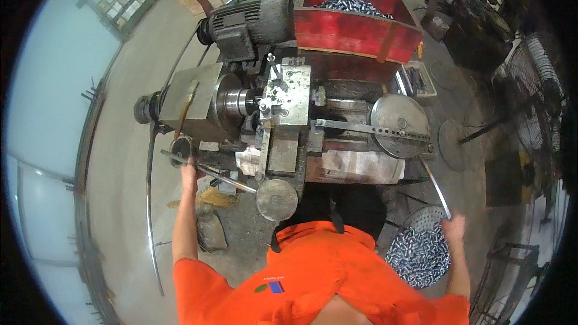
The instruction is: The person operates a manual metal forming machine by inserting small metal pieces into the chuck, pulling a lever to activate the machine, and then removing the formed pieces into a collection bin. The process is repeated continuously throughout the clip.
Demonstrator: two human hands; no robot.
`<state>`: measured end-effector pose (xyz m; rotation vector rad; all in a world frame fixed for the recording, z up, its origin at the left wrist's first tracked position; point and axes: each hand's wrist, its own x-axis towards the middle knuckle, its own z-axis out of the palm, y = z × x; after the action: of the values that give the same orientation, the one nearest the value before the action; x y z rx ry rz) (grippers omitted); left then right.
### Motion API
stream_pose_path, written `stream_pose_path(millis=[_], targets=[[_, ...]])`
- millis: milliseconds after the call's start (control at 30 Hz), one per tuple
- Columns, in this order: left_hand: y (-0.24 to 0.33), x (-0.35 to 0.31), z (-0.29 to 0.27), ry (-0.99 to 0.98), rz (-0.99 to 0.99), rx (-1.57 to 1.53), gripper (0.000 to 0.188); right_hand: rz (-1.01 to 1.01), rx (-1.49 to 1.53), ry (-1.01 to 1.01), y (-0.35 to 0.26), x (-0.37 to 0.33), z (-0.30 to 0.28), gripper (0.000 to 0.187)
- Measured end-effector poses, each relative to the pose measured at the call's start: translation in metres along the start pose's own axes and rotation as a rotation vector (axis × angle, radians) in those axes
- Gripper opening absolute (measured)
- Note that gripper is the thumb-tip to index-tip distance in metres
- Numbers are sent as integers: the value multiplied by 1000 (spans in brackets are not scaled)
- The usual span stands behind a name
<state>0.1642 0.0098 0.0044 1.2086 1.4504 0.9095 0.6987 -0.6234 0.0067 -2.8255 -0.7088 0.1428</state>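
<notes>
Holding the left bar (226, 180) in the left hand (189, 171) and the right bar (435, 186) in the right hand (454, 227), with fingers curled around each rather than spread; cannot tell exact fingertip placement. Best worked, by judgement, with slow, even pressure on both bars, without jerking, and with forearms well clear of the shiny chuck (238, 101). Watch the tool block (295, 93) rather than the grips. Find the left bar at the machine's front left, long axis slanting from upper left down rightward to the small disc (277, 200), free end pointing up-left past the left hand. Find the right bar sloping from the big round plate (402, 125) down and slightly rightward, steeper than the left bar, with lower end inside the right hand.
</notes>
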Motion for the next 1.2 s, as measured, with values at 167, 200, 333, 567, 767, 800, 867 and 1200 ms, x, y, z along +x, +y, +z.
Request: stream_pose_path(millis=[167,200,333,567,767,800,867,1200], targets=[[-5,5,10,-28,7,-29,37,76,-412,133,49,103,-8,43],[-2,5,6,-88,-25,-43,38,125,-405,235,42,112,-5,49],[-11,-1,-24,-79,-97,-230,42,42,-355,583,-19,93,17,73],[-92,14,-28,-252,210,1174,50,-66,71,447,-75,-1,63,73],[-174,-4,35,176,127,1330,43,-99,352,68,-102,-28,90,44],[-187,-8,57,361,-27,1220,43,-94,354,61,-107,-28,90,43],[-198,3,48,149,77,1222,44,-91,370,30,-121,-29,92,41],[-148,-8,13,-169,159,1244,48,-412,442,94,-228,49,-17,37]])
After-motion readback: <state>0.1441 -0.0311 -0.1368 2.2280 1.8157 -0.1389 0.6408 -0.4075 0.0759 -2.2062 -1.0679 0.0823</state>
